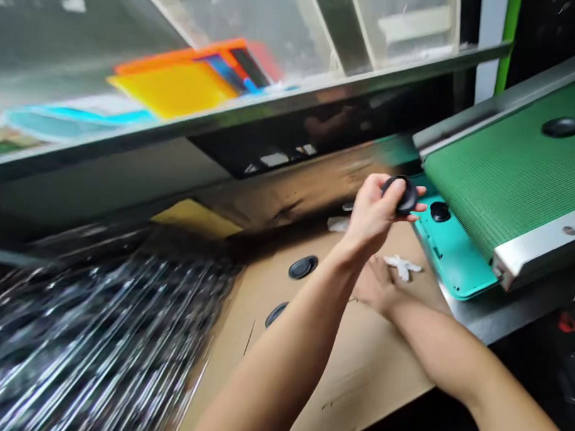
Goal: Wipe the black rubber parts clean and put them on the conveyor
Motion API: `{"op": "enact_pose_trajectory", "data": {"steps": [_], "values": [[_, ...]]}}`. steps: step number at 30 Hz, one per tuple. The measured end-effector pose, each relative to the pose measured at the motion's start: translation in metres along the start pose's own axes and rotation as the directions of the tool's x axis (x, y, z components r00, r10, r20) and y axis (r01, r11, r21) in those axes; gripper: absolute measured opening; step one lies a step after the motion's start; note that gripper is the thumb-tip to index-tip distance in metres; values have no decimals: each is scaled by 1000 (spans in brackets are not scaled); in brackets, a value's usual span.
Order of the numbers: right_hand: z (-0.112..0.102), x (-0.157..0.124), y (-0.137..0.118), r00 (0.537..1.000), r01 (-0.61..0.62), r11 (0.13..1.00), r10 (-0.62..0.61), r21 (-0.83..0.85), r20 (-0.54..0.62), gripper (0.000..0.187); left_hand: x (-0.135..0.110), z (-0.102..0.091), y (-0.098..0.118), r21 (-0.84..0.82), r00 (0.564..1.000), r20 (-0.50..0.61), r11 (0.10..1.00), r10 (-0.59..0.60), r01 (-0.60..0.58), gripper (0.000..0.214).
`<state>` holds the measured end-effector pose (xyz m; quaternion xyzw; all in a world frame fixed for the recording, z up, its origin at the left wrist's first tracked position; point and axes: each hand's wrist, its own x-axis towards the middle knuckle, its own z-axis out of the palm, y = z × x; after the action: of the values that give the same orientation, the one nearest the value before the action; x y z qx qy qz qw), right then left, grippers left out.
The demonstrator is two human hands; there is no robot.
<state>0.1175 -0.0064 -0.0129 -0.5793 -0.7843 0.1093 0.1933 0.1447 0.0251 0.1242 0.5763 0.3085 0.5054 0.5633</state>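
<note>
My left hand (370, 202) is closed round a black round disc-shaped part (407, 198), thumb on its face, raised near the lower end of the green conveyor belt. Lower down, my right hand (377, 284) rests over the cardboard sheet (371, 369). Its fingers are mostly hidden behind my left wrist, so what it touches cannot be made out. Just beside it lies a white crumpled cross-shaped piece (402, 267). Two more black discs, an upper one (303, 267) and a lower one (277, 314), lie on the cardboard left of my left forearm; the lower one is partly covered.
The green conveyor belt (515, 167) carries a black disc (563, 127). Under its end sits a teal tray (456, 259) with a small black part (440, 212). Blurred stacked clear plastic trays (89, 334) fill the left. Yellow and orange bins (174, 86) stand on a shelf above.
</note>
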Motion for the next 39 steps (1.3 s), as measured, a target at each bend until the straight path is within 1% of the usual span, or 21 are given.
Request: {"op": "enact_pose_trajectory", "data": {"steps": [3, 5, 7, 9, 11, 13, 16, 18, 20, 22, 23, 25, 26, 27, 29, 31, 33, 34, 35, 37, 39], "values": [[8, 0, 1, 999, 22, 999, -24, -47, -26, 33, -50, -84, -23, -120, 970, -214, 989, -115, 91, 35], [9, 1, 1, 999, 30, 997, -33, -71, -35, 34, -77, -125, -41, -205, 929, -318, 971, -188, 126, 38], [8, 2, 1, 999, 29, 995, -33, -98, -40, 35, -97, -152, -57, -305, 891, -382, 944, -245, 129, 45], [7, 3, 1, 998, 36, 993, -41, -114, -44, 36, -109, -167, -71, -385, 868, -416, 917, -272, 102, 51], [7, 6, 1, 997, 39, 994, -46, -98, -65, 35, -113, -173, -81, -433, 865, -422, 899, -271, 70, 51], [6, 10, 3, 990, 18, 999, -24, -44, -141, 36, -114, -176, -89, -469, 870, -414, 882, -268, 49, 47], [4, 15, 2, 939, -36, 995, 64, 90, -337, 39, -111, -177, -95, -542, 863, -392, 838, -319, 64, 34], [5, 13, -6, 910, -49, 985, 112, 164, -398, 42, -109, -177, -97, -590, 857, -364, 802, -365, 91, 29], [8, 8, -18, 932, -23, 982, 88, 185, -352, 44, -107, -177, -97, -624, 871, -310, 773, -380, 115, 31], [11, 2, -30, 970, 58, 986, -19, 155, -242, 46, -106, -178, -98, -646, 896, -246, 752, -371, 134, 29], [8, 0, -35, 978, 101, 986, -74, 131, -196, 44, -105, -179, -99, -653, 904, -226, 745, -362, 136, 26], [-6, -2, -36, 976, 136, 988, -122, 69, -179, 41, -105, -180, -102, -660, 907, -226, 740, -356, 126, 21], [-18, -2, -32, 972, 110, 994, -102, 26, -213, 43, -105, -180, -103, -658, 903, -238, 743, -357, 120, 21], [-34, -3, -25, 963, 51, 998, -55, -25, -265, 47, -105, -179, -104, -649, 900, -250, 751, -357, 118, 24], [-71, -9, -3, 918, -146, 979, 82, -139, -387, 51, -107, -175, -104, -612, 899, -258, 780, -354, 131, 31], [-106, -20, 24, 854, -392, 888, 254, -241, -454, 48, -108, -170, -104, -562, 906, -253, 814, -339, 148, 37], [-132, -32, 49, 798, -554, 774, 390, -305, -460, 48, -109, -165, -103, -530, 912, -246, 834, -327, 156, 44], [-140, -36, 61, 781, -602, 732, 455, -319, -428, 47, -109, -163, -103, -524, 914, -244, 837, -324, 157, 47], [-146, -38, 71, 750, -653, 690, 532, -312, -393, 45, -110, -161, -103, -523, 915, -242, 838, -322, 157, 49], [-151, -38, 86, 669, -743, 618, 671, -257, -320, 45, -110, -161, -104, -530, 917, -237, 834, -322, 156, 51], [-153, -33, 94, 615, -788, 575, 728, -220, -301, 43, -110, -161, -105, -543, 916, -228, 824, -331, 162, 53]]}}
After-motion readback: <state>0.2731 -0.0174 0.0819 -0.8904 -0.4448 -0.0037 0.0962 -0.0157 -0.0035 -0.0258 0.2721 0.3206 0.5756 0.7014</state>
